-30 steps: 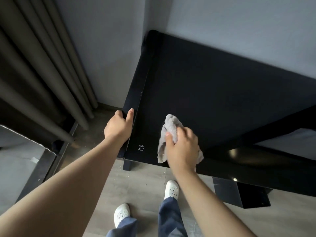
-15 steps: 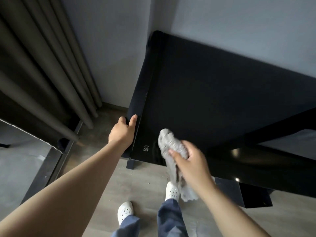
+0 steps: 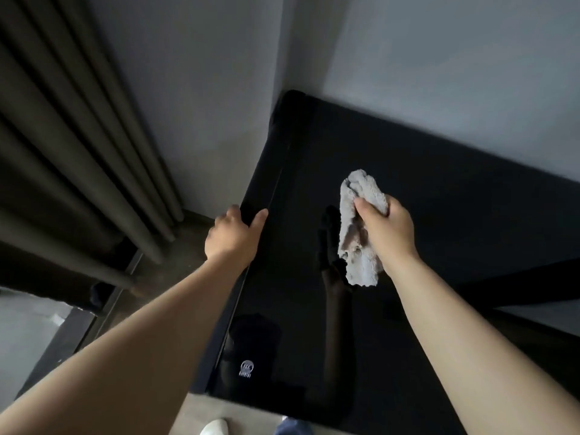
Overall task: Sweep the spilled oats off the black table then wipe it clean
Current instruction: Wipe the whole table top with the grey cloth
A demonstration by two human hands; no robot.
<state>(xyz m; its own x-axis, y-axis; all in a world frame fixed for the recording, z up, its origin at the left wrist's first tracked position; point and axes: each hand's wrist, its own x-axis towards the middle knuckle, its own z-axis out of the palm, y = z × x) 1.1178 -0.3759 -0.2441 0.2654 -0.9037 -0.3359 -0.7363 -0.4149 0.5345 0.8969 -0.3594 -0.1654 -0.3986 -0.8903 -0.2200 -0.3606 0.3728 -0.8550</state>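
Note:
The glossy black table (image 3: pixel 439 215) fills the middle and right of the head view, set into a corner of two grey walls. My right hand (image 3: pixel 387 229) grips a crumpled grey cloth (image 3: pixel 357 233) over the middle of the table top; whether the hanging end touches the glass I cannot tell. My left hand (image 3: pixel 233 235) holds the table's left edge, thumb on top and fingers curled over the side. I see no oats on the dark surface.
Dark folded curtains (image 3: pixel 72 158) hang at the left above a floor rail. A small white logo (image 3: pixel 246 368) marks the table's near left corner. The light floor, a white shoe (image 3: pixel 215 428) and a blue trouser leg show at the bottom edge.
My right hand has carried the cloth from the table's near edge up and away to the middle of the top. The view has moved closer over the table. My left hand keeps its grip on the edge.

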